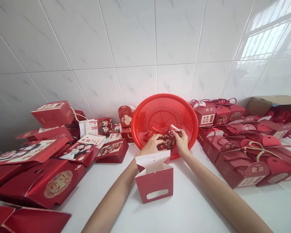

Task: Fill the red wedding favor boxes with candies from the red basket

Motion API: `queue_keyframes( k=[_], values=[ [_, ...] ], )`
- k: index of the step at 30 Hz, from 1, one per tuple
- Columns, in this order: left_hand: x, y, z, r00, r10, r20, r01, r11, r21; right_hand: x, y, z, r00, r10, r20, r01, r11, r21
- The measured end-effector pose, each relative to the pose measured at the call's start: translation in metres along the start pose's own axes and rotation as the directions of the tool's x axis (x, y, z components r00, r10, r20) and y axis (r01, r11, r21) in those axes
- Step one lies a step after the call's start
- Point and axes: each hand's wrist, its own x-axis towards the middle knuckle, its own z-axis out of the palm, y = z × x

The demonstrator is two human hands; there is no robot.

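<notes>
A red plastic basket (pixel 164 100), full of small holes, leans towards me against the tiled wall. Inside lie several red and dark wrapped sweets (pixel 169 142). My left hand (pixel 151 144) reaches over the basket's near rim with curled fingers at the sweets; what is in them is partly hidden. From the right side, my right hand (pixel 182 142) pinches a small red-and-white packet (pixel 175 128) between thumb and fingers. In front of the basket, between my forearms, stands an open red gift box (pixel 155 186) with its white inner flap raised.
Red printed gift boxes (pixel 80 150) are piled at the left. Rows of closed red boxes with cord handles (pixel 242 165) fill the right side. A brown cardboard box (pixel 262 104) with red contents stands at the far right. The tiled wall (pixel 135 35) bounds the white table at the back.
</notes>
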Motion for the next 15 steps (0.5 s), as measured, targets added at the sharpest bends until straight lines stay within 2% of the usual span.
queue_keyframes(
  k=[5, 9, 12, 15],
  values=[
    [0.0, -0.002, 0.003, 0.999, 0.029, 0.038, -0.031, 0.998, 0.054, 0.002, 0.002, -0.002, 1.0, -0.012, 0.002, 0.012, 1.0, -0.006],
    [-0.001, -0.01, 0.009, 1.0, 0.017, -0.023, -0.014, 0.992, 0.125, 0.001, 0.003, -0.002, 1.0, -0.022, 0.017, 0.022, 0.999, -0.037],
    [-0.003, -0.008, 0.007, 0.997, 0.012, -0.07, -0.004, 0.993, 0.115, 0.001, 0.003, -0.002, 1.0, -0.019, 0.02, 0.02, 0.999, -0.041],
    [-0.004, -0.001, 0.005, 0.999, 0.039, 0.034, -0.041, 0.996, 0.077, 0.001, 0.001, -0.002, 1.0, 0.0, 0.006, 0.001, 1.0, -0.028]
  ],
)
